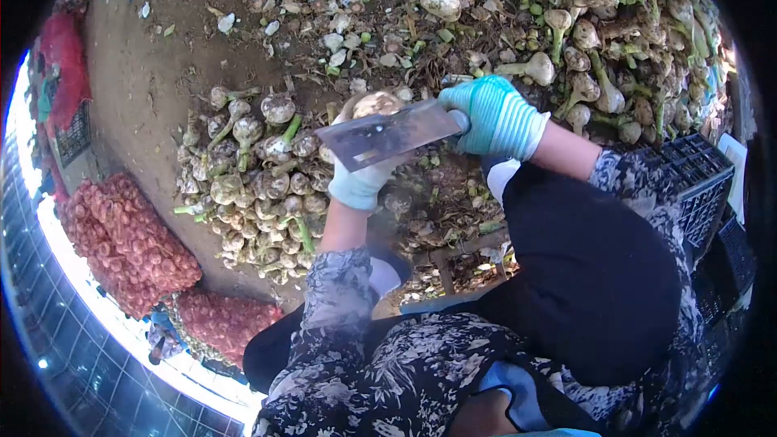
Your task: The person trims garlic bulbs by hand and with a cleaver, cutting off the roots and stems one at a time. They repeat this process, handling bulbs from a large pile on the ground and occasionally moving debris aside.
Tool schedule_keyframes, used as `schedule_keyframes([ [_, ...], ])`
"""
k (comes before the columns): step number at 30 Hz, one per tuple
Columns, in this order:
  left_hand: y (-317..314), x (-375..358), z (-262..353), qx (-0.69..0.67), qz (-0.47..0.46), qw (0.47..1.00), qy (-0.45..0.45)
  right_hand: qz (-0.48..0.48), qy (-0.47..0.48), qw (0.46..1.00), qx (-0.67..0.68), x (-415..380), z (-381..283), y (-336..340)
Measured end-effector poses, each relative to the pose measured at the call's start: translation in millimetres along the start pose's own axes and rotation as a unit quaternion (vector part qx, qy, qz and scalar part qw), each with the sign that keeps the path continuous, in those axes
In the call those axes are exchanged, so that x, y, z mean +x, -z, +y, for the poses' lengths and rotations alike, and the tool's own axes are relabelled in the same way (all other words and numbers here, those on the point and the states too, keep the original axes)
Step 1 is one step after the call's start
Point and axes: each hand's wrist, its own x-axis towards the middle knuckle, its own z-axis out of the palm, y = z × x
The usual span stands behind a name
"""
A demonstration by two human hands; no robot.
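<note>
My right hand [495, 117], in a teal-and-white striped glove, is closed round the handle of a broad-bladed cleaver [392, 136]. The flat blade reaches leftward across my left hand [356, 186], whose pale glove is partly covered by it. A garlic bulb [377, 103] shows just beyond the blade's upper edge, gripped in the left hand. Most of the left fingers are hidden behind the steel. Left of that hand lies a heap of garlic bulbs [267, 182], some with green stem stubs.
More garlic with stems [599, 85] is piled at the upper right. Peel and stem scraps [348, 40] litter the ground. Red mesh sacks of garlic [129, 247] stand at the left, and a black plastic crate [696, 182] sits at the right beside my knee.
</note>
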Motion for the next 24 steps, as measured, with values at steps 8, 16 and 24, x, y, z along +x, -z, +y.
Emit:
schedule_keyframes([
  [8,3.1,39.2,58.0,-0.344,0.029,0.934,0.093,0.147,-0.146,0.942,0.264,5.9,39.7,-14.1],
  [16,-7.5,92.7,38.7,-0.64,0.327,0.674,0.175,0.139,-0.104,0.81,0.56,26.9,-22.0,-56.3],
  [24,-41.2,65.6,107.8,-0.623,-0.013,0.776,-0.097,0.208,-0.195,0.784,0.552,31.4,13.5,-113.3],
])
